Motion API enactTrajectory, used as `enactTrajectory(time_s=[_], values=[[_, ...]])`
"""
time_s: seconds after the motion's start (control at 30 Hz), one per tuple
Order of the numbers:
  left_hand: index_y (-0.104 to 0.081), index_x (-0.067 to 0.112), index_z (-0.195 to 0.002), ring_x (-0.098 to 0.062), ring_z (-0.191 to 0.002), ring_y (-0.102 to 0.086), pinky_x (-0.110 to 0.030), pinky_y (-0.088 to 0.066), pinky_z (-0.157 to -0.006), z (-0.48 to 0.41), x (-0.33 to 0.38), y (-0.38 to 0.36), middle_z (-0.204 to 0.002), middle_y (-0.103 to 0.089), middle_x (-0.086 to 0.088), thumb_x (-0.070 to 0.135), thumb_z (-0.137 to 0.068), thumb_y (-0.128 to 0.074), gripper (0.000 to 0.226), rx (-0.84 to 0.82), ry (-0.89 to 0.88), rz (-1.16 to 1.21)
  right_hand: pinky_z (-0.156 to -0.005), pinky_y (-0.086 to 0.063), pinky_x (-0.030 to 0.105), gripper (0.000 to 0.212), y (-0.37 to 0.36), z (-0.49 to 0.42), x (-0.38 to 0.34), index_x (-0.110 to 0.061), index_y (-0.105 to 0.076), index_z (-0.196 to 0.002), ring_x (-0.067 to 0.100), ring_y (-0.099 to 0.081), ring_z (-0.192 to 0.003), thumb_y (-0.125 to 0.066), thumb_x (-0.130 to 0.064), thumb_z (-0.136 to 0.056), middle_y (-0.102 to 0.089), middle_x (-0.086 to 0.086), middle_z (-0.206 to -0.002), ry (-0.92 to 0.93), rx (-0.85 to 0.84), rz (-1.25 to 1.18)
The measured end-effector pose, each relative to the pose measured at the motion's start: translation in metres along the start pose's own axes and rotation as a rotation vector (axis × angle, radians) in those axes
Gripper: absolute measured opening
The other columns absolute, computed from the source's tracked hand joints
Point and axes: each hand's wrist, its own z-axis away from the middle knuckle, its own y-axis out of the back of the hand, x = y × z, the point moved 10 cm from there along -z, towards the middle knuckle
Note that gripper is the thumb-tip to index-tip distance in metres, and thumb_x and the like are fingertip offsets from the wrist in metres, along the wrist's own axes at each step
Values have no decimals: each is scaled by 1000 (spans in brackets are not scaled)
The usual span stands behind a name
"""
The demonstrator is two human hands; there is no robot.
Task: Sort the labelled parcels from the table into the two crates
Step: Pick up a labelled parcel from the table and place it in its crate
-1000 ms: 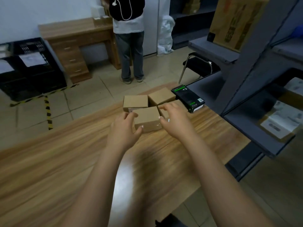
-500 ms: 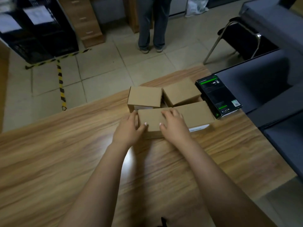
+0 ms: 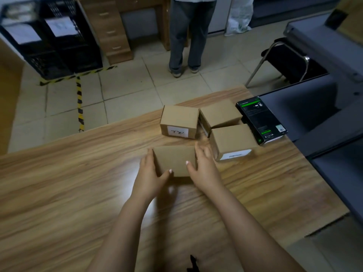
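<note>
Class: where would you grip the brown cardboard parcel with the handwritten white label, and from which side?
Probably from above: thumb on the near labelled face of the brown cardboard parcel, fingers over its far face. Both look free; a neighbouring cardboard box crowds its right side.

Matt cardboard sitting on shiny wood-grain

The table is showing smooth wood-grain with a glossy sheen; the near box is looking like matt brown cardboard. At 2 o'clock the black carton is gleaming faintly; at 10 o'clock the crates are showing black latticed plastic with paper sheets, and the chair frame is glinting metal.
</note>
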Motion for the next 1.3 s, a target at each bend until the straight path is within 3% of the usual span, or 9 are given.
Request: enactTrajectory(time_s=[0.17, 0.3, 0.43, 0.57, 0.67, 0.9, 1.13, 1.23, 1.3], values=[[-24, 17, -150, -15, -120, -45, -23, -37, -95, 53, -28, 12, -140, -33, -3, 28, -80, -76, 88, 68, 47, 128, -105, -45, 40, 55, -22, 40, -9, -12, -42, -145, 22, -52, -122, -58, -18, -93, -42, 7, -138, 26, 40, -182], [-39, 25, -123, -13, -116, -55, -30, -49, -92, 84, -55, 22, -129, -49, 3, 30, -76, -77, 60, 101, 35, 367, -98, -50, 44, 49, -38, 76, -6, -16, -53, -129, 19, -60, -114, -56, -33, -83, -61, 5, -124, -20, 132, -305], [-42, 17, -113, -10, -115, -54, -22, -46, -88, 115, -65, 27, -110, -53, 19, 16, -87, -70, 38, 99, 24, 467, -98, -49, 44, 40, -50, 110, -7, -10, -54, -125, 21, -58, -111, -65, -20, -88, -53, 3, -122, -47, 191, -351], [-43, 25, -120, -8, -114, -54, -17, -43, -83, 141, -78, 29, -117, -55, 13, 24, -85, -72, 45, 85, -16, 429, -102, -47, 41, 47, -62, 145, -11, -10, -50, -136, 21, -57, -115, -64, -20, -91, -46, 3, -128, -50, 184, -324], [-40, 40, -120, -12, -115, -51, -33, -48, -95, 161, -87, 32, -115, -49, 12, 33, -82, -73, 51, 87, -32, 368, -102, -47, 40, 48, -71, 167, -11, -11, -51, -138, 21, -57, -114, -63, -21, -93, -42, -1, -119, -78, 181, -303], [-51, 34, -130, -9, -105, -57, -30, -47, -93, 196, -111, 34, -115, -46, 4, 42, -85, -66, 48, 47, 1, 318, -104, -45, 39, 47, -88, 202, -4, -11, -53, -136, 23, -58, -114, -64, -22, -92, -47, 4, -124, -136, 181, -328], [-50, 28, -113, -9, -113, -55, -30, -49, -92, 219, -114, 44, -118, -55, 11, 16, -89, -68, 32, 113, 17, 560, -85, -48, 25, 28, -92, 223, 1, -16, -50, -110, 9, -60, -92, -69, -19, -89, -57, -16, -93, -164, 216, -521], [-46, 28, -106, -9, -115, -54, -21, -43, -83, 226, -122, 44, -108, -54, 22, 12, -88, -67, 32, 103, 35, 523, -90, -49, 24, 34, -99, 231, 6, -19, -48, -110, 12, -62, -105, -70, -6, -87, -57, -15, -100, -159, 217, -614], [-42, 22, -112, -14, -116, -55, -18, -43, -78, 230, -132, 41, -110, -54, 14, 9, -86, -68, 39, 95, 68, 476, -96, -50, 27, 49, -106, 235, 8, -25, -43, -120, 10, -60, -110, -69, -1, -85, -55, -18, -107, -157, 184, -627]])
